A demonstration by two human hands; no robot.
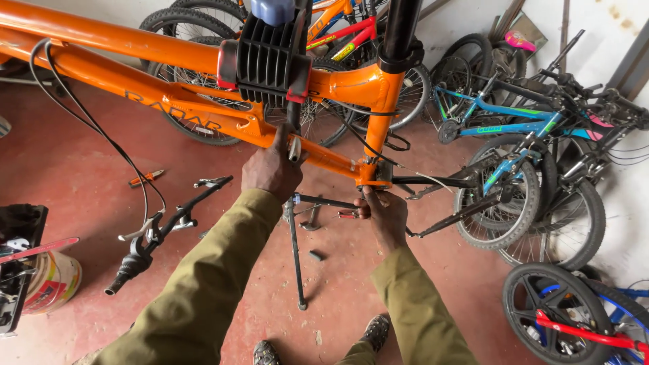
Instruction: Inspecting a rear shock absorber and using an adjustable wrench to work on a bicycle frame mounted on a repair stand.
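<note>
An orange bicycle frame [169, 101] hangs in the black clamp [270, 57] of a repair stand, its tubes running across the upper view. My left hand [272, 169] is wrapped around the stand's upright post [295, 145] just under the frame's down tube. My right hand [382, 213] is below the bottom bracket shell [377, 177], fingertips pressed up against its underside. Whether it holds a small part is hidden by the fingers. Black cables [81, 115] droop from the frame to loose handlebars [152, 233] hanging at the left.
Blue bicycles [514, 128] lean against the right wall, with a small blue and red one [574, 318] at the lower right. A paint bucket [51, 280] and black toolbox [17, 263] sit at the left. An orange-handled tool [145, 178] lies on the red floor. The stand's legs [297, 257] spread between my feet.
</note>
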